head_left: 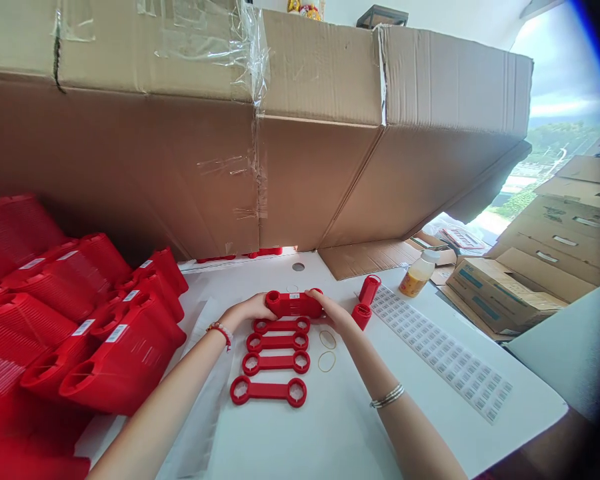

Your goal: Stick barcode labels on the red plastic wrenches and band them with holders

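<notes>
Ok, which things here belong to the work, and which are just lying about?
In use: left hand, right hand, red plastic dumbbell-shaped piece, four matching flat pieces, white barcode label sheet.
Lying about: large brown cardboard box, amber-filled plastic bottle.

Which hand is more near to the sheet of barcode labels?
Right. The right hand holds the red piece at its end on the side of the label sheet, a little apart from the sheet; the left hand holds the far end, farther away.

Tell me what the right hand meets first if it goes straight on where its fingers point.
The red wrench right at the right hand, since its fingers already rest on it. Beyond that, probably the cardboard box, though depth is unclear.
</notes>
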Tool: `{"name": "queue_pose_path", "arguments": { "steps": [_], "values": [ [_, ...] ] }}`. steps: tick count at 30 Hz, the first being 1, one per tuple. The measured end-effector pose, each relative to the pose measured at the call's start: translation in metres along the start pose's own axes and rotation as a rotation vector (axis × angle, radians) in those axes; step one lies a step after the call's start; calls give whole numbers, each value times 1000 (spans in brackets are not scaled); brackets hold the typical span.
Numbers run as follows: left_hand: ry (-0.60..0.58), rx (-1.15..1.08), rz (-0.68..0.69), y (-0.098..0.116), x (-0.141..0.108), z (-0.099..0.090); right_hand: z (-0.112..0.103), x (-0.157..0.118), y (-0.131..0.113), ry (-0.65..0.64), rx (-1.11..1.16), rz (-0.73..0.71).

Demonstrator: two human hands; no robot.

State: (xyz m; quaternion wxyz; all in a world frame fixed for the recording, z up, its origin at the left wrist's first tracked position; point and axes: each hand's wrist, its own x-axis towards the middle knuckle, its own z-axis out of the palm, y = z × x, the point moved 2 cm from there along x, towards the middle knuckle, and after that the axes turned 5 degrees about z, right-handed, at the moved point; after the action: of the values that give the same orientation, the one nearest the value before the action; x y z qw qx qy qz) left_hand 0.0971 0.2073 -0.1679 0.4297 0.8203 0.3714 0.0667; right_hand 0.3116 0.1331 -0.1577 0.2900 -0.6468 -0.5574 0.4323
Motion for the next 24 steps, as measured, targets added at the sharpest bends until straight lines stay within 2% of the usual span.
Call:
{"name": "queue_pose_path", "arguments": {
  "steps": [4, 7, 11, 14, 16, 18, 20, 22, 24],
  "values": [
    [15, 24, 45, 19, -10, -6, -5, -6, -16, -62, 177, 45],
    [52, 45, 93, 43, -30, -22, -21, -20, -39, -104, 248, -8],
    [-2, 66, 125, 82, -82, -55, -45, -51, -80, -171, 224, -117],
    [-14, 53, 97, 114, -127, -69, -54, -77, -111, -211, 148, -198],
    [44, 51, 87, 135, -148, -66, -53, -95, -128, -223, 65, -244],
    [96, 54, 51, 154, -160, -55, -48, -114, -144, -241, -87, -320],
    [64, 28, 55, 168, -163, -40, -40, -132, -157, -252, -156, -384],
    [28, -110, 128, 173, -159, -28, -33, -145, -169, -210, -221, -453],
    [81, -309, 262, 170, -154, -23, -27, -152, -179, -153, -275, -484]
  ]
}}
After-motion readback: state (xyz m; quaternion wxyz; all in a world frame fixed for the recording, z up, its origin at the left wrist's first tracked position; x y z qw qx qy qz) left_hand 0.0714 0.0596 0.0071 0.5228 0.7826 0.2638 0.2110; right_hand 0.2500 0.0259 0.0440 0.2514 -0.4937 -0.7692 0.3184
